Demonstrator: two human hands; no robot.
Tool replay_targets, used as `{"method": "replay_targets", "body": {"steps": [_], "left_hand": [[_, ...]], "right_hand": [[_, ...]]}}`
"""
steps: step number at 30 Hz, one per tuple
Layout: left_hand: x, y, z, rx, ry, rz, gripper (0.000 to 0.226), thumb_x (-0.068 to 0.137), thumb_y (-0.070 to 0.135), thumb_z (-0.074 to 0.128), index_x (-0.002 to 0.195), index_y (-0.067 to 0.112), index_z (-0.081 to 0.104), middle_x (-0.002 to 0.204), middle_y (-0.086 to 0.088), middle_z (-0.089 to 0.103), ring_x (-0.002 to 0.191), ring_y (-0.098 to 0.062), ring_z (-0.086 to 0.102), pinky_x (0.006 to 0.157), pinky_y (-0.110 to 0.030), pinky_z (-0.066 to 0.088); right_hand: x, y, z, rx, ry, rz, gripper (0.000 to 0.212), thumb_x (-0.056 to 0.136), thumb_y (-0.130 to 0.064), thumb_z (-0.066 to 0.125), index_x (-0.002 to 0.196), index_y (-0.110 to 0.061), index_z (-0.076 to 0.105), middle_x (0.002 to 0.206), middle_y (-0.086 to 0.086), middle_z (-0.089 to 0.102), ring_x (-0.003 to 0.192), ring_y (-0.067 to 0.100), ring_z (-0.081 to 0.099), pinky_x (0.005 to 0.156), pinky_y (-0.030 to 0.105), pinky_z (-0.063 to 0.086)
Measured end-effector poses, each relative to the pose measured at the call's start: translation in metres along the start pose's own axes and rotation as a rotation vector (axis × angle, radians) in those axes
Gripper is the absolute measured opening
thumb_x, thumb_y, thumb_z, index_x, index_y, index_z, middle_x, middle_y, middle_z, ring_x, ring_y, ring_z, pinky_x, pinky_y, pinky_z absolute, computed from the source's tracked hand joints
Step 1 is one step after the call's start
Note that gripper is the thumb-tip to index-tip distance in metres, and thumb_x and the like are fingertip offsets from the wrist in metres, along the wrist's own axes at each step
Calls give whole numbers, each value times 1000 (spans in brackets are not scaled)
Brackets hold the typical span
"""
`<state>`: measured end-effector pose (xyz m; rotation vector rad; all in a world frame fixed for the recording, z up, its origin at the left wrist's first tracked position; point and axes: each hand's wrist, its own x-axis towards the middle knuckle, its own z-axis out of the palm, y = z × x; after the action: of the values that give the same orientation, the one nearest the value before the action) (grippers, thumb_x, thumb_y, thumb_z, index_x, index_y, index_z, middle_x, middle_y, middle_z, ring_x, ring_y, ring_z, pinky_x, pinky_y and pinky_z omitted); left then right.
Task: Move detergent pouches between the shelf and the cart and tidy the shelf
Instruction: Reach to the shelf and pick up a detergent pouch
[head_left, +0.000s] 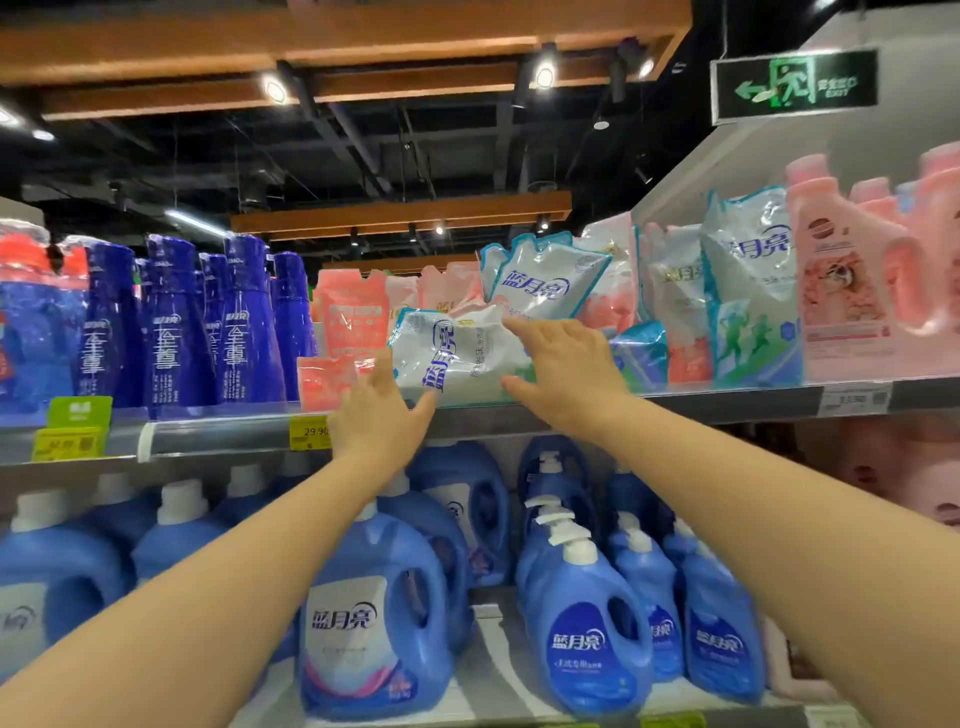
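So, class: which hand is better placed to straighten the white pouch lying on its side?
Probably the right hand: its open fingers already lie against the white pouch, while the left hand sits at its lower corner.

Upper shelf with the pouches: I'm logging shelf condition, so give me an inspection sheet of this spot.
Surface: grey metal upper shelf, crowded.
Job's things: white-and-blue detergent pouch lying on its side at the edge; another white-and-blue pouch propped behind it.
Clutter: pink pouches, dark blue tall bottles, pink jugs.
Grips: left hand and right hand open, flanking the lying pouch.
Cables: nothing seen.
Surroundings: blue jugs below; green exit sign.
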<state>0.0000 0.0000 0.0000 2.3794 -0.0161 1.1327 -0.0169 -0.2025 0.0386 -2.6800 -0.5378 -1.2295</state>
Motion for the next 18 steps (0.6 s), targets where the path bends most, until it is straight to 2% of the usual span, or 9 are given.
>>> {"method": "replay_targets", "body": {"steps": [3, 5, 8, 10, 11, 13, 14, 18], "left_hand": [[15, -13, 18, 199, 32, 68, 75, 84, 59, 48, 144, 21, 21, 132, -14, 46, 118, -36, 46, 94, -46, 42], [25, -19, 31, 236, 18, 92, 83, 83, 66, 43, 147, 21, 13, 132, -15, 46, 122, -36, 43, 96, -46, 39], [41, -19, 45, 300, 50, 158, 89, 79, 72, 40, 148, 23, 11, 123, -15, 51, 116, -34, 45, 95, -44, 37], [45, -17, 51, 312, 71, 167, 90, 76, 73, 43, 147, 25, 17, 120, -14, 50, 111, -32, 46, 93, -42, 35], [46, -17, 54, 320, 85, 167, 89, 75, 74, 44, 146, 25, 22, 118, -13, 49, 109, -32, 46, 91, -41, 35], [48, -21, 60, 322, 136, 199, 87, 71, 79, 38, 140, 26, 36, 111, -11, 52, 103, -32, 48, 88, -42, 37], [49, -23, 64, 308, 167, 226, 85, 70, 80, 34, 134, 25, 45, 106, -10, 55, 100, -32, 50, 86, -43, 39], [50, -29, 73, 250, 276, 296, 74, 70, 73, 36, 116, 21, 62, 91, -9, 59, 84, -34, 56, 71, -40, 45]], "right_hand": [[30, 22, 10, -77, -86, 57, 80, 83, -61, 51, 148, -33, 14, 151, 0, 29, 139, 25, 25, 113, 47, 20], [50, 37, 12, -99, -170, 110, 92, 78, -70, 50, 150, -33, 7, 153, 2, 23, 141, 26, 22, 114, 51, 18], [73, 47, 24, -177, -252, 54, 103, 71, -77, 51, 150, -32, 1, 154, 1, 22, 141, 24, 21, 113, 50, 19], [84, 49, 30, -132, -318, 20, 104, 69, -75, 56, 150, -31, 7, 152, -3, 31, 138, 22, 31, 110, 45, 27], [90, 50, 32, -90, -345, 9, 102, 67, -74, 60, 148, -30, 16, 149, -5, 37, 135, 21, 37, 107, 41, 32], [101, 51, 31, 7, -408, -13, 90, 63, -68, 69, 138, -31, 35, 137, -5, 51, 121, 19, 49, 96, 34, 40], [106, 51, 30, 44, -445, -25, 86, 62, -64, 73, 133, -30, 39, 132, -5, 54, 115, 18, 51, 92, 31, 40], [126, 45, 31, 72, -538, -65, 94, 59, -55, 80, 136, -25, 36, 133, -3, 50, 115, 19, 50, 91, 27, 39]]}}
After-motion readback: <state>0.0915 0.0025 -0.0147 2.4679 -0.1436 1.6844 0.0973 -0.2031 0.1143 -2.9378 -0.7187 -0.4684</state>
